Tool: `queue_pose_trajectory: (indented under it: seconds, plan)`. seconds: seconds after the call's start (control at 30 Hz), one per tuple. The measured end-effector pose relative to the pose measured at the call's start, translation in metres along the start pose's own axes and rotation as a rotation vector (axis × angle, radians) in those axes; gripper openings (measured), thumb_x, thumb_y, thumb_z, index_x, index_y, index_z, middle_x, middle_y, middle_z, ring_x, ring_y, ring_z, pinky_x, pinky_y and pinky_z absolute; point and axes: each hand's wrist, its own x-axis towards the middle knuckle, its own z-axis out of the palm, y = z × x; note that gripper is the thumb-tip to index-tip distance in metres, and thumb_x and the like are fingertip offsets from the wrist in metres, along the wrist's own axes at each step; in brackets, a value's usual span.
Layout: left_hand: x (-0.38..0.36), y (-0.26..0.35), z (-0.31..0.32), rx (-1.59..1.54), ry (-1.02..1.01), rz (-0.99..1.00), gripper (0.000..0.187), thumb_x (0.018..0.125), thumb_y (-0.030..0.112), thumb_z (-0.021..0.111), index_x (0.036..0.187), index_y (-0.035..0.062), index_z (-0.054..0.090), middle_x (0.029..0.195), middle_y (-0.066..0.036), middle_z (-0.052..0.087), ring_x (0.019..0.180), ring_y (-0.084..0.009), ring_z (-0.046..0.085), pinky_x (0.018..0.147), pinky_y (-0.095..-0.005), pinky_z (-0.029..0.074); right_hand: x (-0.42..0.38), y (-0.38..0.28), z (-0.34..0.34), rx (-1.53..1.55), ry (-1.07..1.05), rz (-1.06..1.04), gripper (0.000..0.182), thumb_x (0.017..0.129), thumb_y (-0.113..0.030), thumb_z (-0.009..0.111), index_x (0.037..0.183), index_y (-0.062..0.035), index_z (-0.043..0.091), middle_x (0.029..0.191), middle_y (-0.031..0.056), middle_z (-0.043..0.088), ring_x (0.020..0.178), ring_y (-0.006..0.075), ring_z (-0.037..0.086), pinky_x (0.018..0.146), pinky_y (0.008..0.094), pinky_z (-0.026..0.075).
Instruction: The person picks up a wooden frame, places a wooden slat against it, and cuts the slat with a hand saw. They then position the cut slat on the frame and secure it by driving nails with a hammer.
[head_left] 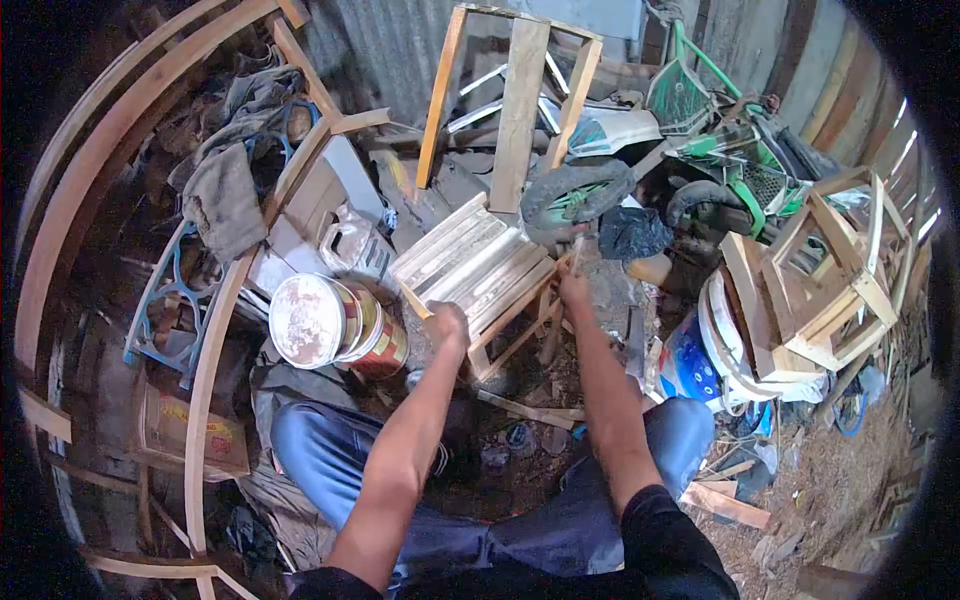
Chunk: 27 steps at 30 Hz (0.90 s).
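A small slatted wooden chair (492, 262) stands tilted between my knees, its pale slats facing up. My left hand (446, 327) is closed on its near left corner. On the opposite side, my right hand (573, 287) is wrapped round the chair's right edge. Something thin sticks up above my right fist, too small to make out. My fingertips are partly hidden on both sides. Short wood strips (525, 408) lie on the ground just below the chair.
Paint buckets (305, 322) stand at left beside a curved wooden frame (205, 420). At right, a wooden stool frame (835, 285) rests by a blue-and-white bucket (690, 360). Behind are a wheel (577, 194), a green bicycle frame (755, 165) and an upright wooden frame (520, 110).
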Motion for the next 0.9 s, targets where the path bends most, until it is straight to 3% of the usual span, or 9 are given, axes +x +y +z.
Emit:
queue_pose_trajectory:
  seconds: [0.07,0.1,0.13,0.2,0.57,0.7,0.77,0.8,0.9]
  plan:
    - [0.103,-0.087,0.0,0.318,0.212,0.199,0.059,0.094,0.05,0.036,0.058,0.0069,0.053,0.059,-0.009,0.058,0.053,-0.0261,0.058,0.052,-0.0363,0.049,-0.004,-0.01,0.002,0.576,-0.107,0.072,0.049,0.091,-0.043,0.057,0.108,0.0035,0.059,0.097,0.0138,0.065,0.084,0.0243,0.063,0.073,0.0388,0.048]
    - [0.002,-0.015,0.01,0.593,0.584,0.303,0.068,0.094,0.053,0.034,0.074,-0.004,0.066,0.078,-0.022,0.067,0.069,-0.0359,0.065,0.063,-0.0424,0.052,-0.013,-0.02,-0.001,0.807,-0.149,0.094,0.044,0.092,-0.041,0.056,0.105,0.0008,0.059,0.092,0.0113,0.063,0.08,0.0218,0.062,0.069,0.036,0.048]
    - [-0.044,0.029,0.006,0.599,0.583,0.299,0.068,0.094,0.053,0.034,0.074,-0.004,0.066,0.078,-0.022,0.067,0.069,-0.0359,0.065,0.063,-0.0424,0.052,-0.026,-0.035,-0.012,0.804,-0.147,0.101,0.044,0.092,-0.041,0.056,0.105,0.0008,0.059,0.092,0.0113,0.063,0.08,0.0218,0.062,0.069,0.036,0.048]
    - [-0.085,0.073,-0.004,0.577,0.294,0.109,0.069,0.095,0.046,0.027,0.103,-0.012,0.062,0.105,-0.037,0.058,0.102,-0.0508,0.054,0.093,-0.0512,0.039,-0.053,-0.059,-0.03,0.627,-0.084,0.109,0.041,0.093,-0.04,0.056,0.102,-0.0003,0.059,0.088,0.0101,0.062,0.073,0.0221,0.06,0.065,0.0356,0.048]
    - [-0.04,0.094,0.011,0.76,-0.068,0.343,0.069,0.091,0.052,0.033,0.106,-0.0085,0.063,0.108,-0.036,0.057,0.108,-0.0487,0.053,0.095,-0.05,0.038,-0.077,-0.009,-0.056,0.876,-0.232,0.201,0.036,0.097,-0.041,0.048,0.096,-0.006,0.059,0.078,0.0063,0.061,0.067,0.0192,0.059,0.058,0.0298,0.048]
    - [-0.09,0.11,0.03,1.104,0.129,0.797,0.056,0.079,0.032,0.063,0.121,-0.003,0.049,0.117,-0.027,0.054,0.111,-0.0376,0.052,0.096,-0.049,0.039,-0.069,0.034,-0.069,0.597,-0.207,0.263,0.033,0.095,-0.035,0.052,0.089,-0.0045,0.064,0.072,0.0048,0.062,0.067,0.0182,0.058,0.065,0.0316,0.047]
    - [-0.089,0.119,0.037,0.963,-0.654,0.888,0.058,0.081,0.033,0.062,0.128,0.0031,0.046,0.131,-0.02,0.047,0.122,-0.0326,0.044,0.104,-0.0517,0.029,-0.095,0.011,-0.082,0.254,-0.02,0.162,0.032,0.092,-0.034,0.058,0.091,-0.0034,0.065,0.075,0.0057,0.063,0.069,0.0166,0.059,0.065,0.0309,0.047]
    - [-0.094,0.108,0.038,0.991,-0.794,1.117,0.059,0.082,0.035,0.061,0.13,0.0065,0.046,0.135,-0.016,0.046,0.127,-0.031,0.04,0.107,-0.0525,0.025,-0.11,-0.004,-0.09,-0.076,0.156,0.064,0.031,0.088,-0.033,0.063,0.093,-0.0023,0.067,0.077,0.0065,0.065,0.071,0.0151,0.06,0.066,0.0301,0.047]
    - [-0.11,0.072,0.043,1.051,-0.876,1.432,0.063,0.082,0.041,0.062,0.134,0.0115,0.044,0.14,-0.011,0.043,0.132,-0.0307,0.036,0.111,-0.053,0.02,-0.109,-0.003,-0.093,0.204,0.172,-0.149,0.034,0.077,-0.025,0.076,0.1,-0.0007,0.068,0.083,0.009,0.069,0.076,0.0141,0.062,0.069,0.0292,0.048]
